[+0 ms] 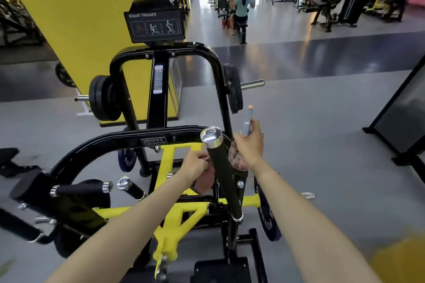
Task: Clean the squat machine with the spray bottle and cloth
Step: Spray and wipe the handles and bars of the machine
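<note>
The black and yellow squat machine point(161, 138) fills the middle of the view. One of its handles, a black grip point(224, 181) with a chrome end cap, rises toward me. My left hand point(195, 165) grips a reddish cloth point(203, 185) and holds it against the left side of that grip. My right hand point(249, 145) holds the spray bottle point(247, 122) to the right of the grip. Its blue-grey head and orange nozzle point up and away, and its pinkish body shows below my palm.
Black weight plates point(104, 99) hang on both sides of the frame, and a blue plate point(266, 213) sits low at the right. Shorter handles point(131, 188) stick out at the left. A black stand point(400, 122) is at the right, a yellow wall point(80, 18) behind. A person point(240, 10) exercises far off.
</note>
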{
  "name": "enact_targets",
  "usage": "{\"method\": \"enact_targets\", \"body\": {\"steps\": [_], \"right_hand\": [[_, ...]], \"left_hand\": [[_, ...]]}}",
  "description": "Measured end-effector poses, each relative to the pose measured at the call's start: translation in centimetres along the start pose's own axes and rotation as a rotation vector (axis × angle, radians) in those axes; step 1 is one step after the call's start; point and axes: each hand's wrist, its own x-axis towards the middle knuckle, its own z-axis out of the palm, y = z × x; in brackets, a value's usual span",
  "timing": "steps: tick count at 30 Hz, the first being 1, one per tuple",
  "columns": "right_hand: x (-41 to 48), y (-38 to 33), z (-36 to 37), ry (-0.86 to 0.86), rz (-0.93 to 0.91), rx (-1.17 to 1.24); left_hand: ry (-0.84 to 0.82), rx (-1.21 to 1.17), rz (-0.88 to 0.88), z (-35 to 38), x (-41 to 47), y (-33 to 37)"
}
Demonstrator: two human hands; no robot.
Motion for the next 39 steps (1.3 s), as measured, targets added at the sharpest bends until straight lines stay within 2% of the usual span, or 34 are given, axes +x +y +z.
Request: {"method": "enact_targets", "body": {"steps": [3, 5, 8, 10, 13, 18, 21, 27, 33, 39], "right_hand": [[-0.4, 0.5, -1.7, 0.042, 0.029, -0.032], [-0.4, 1.0, -3.8, 0.006, 0.069, -0.051], [-1.1, 1.6, -6.6, -0.211, 0.167, -0.109], [-2.1, 2.5, -7.6, -0.371, 0.199, -0.232], [-3.8, 3.9, -7.7, -0.478, 0.323, -0.345], [-5.4, 6.2, -6.9, -0.502, 0.441, -0.377], [-6.1, 5.6, -6.2, -0.455, 0.489, -0.391], [-5.2, 8.5, -5.3, -0.422, 0.469, -0.441], [-6.8, 6.1, -6.6, -0.376, 0.504, -0.372], [-7.5, 6.5, -8.1, -0.293, 0.502, -0.292]], "left_hand": [[0.027, 0.049, 0.023, 0.4, -0.5, 0.7], [0.015, 0.038, 0.006, 0.5, -0.5, 1.1], [0.033, 0.004, -0.043, 0.7, -0.3, 1.7], [0.053, -0.042, -0.072, 0.9, -0.1, 1.9], [0.034, -0.084, -0.06, 1.0, 0.2, 1.7], [0.084, -0.051, -0.117, 1.5, -2.7, 3.7], [0.089, -0.02, -0.101, 1.8, -3.3, 3.8], [0.068, 0.021, -0.111, 1.1, -3.3, 2.8], [0.025, 0.006, -0.147, 0.2, -2.6, 2.1], [0.048, -0.031, -0.073, 1.9, -2.0, 2.4]]}}
